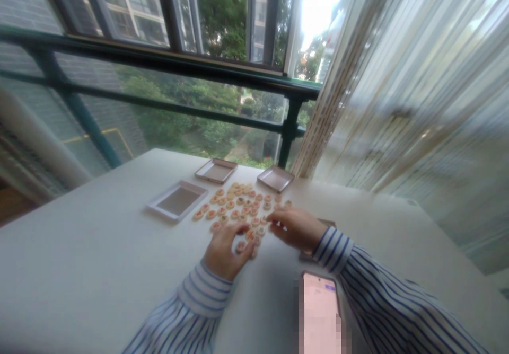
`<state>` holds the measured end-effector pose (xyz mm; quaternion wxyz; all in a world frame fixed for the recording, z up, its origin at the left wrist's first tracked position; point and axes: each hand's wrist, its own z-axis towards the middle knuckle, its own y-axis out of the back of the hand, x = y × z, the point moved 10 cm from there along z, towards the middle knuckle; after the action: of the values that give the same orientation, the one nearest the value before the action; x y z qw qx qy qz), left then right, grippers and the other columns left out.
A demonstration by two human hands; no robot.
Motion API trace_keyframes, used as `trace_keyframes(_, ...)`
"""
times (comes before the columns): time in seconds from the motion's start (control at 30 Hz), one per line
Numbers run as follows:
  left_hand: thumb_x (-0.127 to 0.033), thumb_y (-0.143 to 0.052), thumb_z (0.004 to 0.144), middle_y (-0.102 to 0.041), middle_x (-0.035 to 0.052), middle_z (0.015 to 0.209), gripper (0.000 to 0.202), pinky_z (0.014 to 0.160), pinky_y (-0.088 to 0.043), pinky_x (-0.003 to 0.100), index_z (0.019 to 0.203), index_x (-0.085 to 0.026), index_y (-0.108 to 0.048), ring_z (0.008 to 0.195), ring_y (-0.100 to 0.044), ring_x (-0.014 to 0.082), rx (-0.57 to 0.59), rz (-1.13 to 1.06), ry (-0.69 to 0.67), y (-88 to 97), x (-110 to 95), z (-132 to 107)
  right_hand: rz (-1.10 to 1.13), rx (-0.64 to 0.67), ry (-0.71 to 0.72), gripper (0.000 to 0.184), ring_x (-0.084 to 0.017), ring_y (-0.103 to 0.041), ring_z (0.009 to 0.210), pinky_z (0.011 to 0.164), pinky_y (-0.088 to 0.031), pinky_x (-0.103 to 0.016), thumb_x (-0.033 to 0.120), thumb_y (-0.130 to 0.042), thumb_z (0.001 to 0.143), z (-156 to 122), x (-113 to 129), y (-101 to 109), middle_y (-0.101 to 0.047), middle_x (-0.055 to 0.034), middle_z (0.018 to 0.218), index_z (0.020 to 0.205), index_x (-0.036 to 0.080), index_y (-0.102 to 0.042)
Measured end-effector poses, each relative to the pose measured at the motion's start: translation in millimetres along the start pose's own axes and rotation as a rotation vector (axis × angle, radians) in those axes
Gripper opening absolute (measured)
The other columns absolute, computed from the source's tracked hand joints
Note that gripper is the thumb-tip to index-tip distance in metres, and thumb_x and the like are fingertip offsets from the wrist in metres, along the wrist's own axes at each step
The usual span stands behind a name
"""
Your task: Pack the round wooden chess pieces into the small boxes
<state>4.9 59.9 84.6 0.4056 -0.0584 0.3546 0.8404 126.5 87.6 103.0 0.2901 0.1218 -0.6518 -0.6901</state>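
Note:
Many round, pale wooden Chinese chess pieces (235, 214) lie in a loose group on the white table (99, 237). Some carry red characters, some dark ones, and several at the back look blank. At the near edge of the group, my left hand (225, 250) has its thumb and index finger curved around a red-marked Chinese chess piece (250, 235), which sits between the fingertips. Across from it, my right hand (298, 227) reaches in from the right, palm down, with fingers bent and tips together at the pieces. Whatever is under those fingertips is hidden.
Behind the pieces are three shallow trays: a left tray (150, 205), a back tray (196, 175) and a right tray (292, 178). Another tray (308, 257) is partly under my right wrist. A phone (321, 301) lies near me. Beyond stand a railing (178, 109) and a curtain (397, 105).

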Motion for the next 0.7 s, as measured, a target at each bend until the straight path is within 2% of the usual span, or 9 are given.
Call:
trace_keyframes(0.17,-0.028,-0.057,0.069,-0.060,0.0036,0.078,0.027,0.072,-0.047,0.033,0.094,-0.018,-0.052,0.073,-0.057,0.0170,-0.011,-0.058,0.002,-13.1,-16.3,7.5,0.025,-0.020,-0.035,0.023,-0.013,-0.056,0.074,0.068,-0.039,-0.023,0.022,-0.046,0.079,-16.4,-18.1,6.6,-0.064,-0.0042,0.086,0.097,0.019,-0.061)
trace_keyframes(0.4,-0.027,-0.058,0.069,-0.060,0.0030,0.077,0.025,0.070,-0.048,0.032,0.092,-0.019,-0.051,0.072,-0.058,0.0163,0.045,-0.070,-0.055,-29.8,-46.3,23.3,0.112,-0.087,-0.090,0.024,-0.012,-0.056,0.069,0.066,-0.040,-0.022,0.020,-0.048,0.078,-37.1,-43.4,22.8,-0.064,-0.0042,0.081,0.098,0.018,-0.061)
trace_keyframes(0.7,-0.021,-0.055,0.069,-0.059,0.0044,0.077,0.024,0.069,-0.048,0.033,0.092,-0.017,-0.051,0.072,-0.056,0.0174,0.104,-0.114,-0.063,-60.9,-69.9,36.6,0.220,-0.152,-0.122,0.023,-0.013,-0.058,0.075,0.070,-0.042,-0.023,0.022,-0.049,0.078,-58.6,-62.1,29.7,-0.066,-0.0051,0.085,0.095,0.017,-0.062)
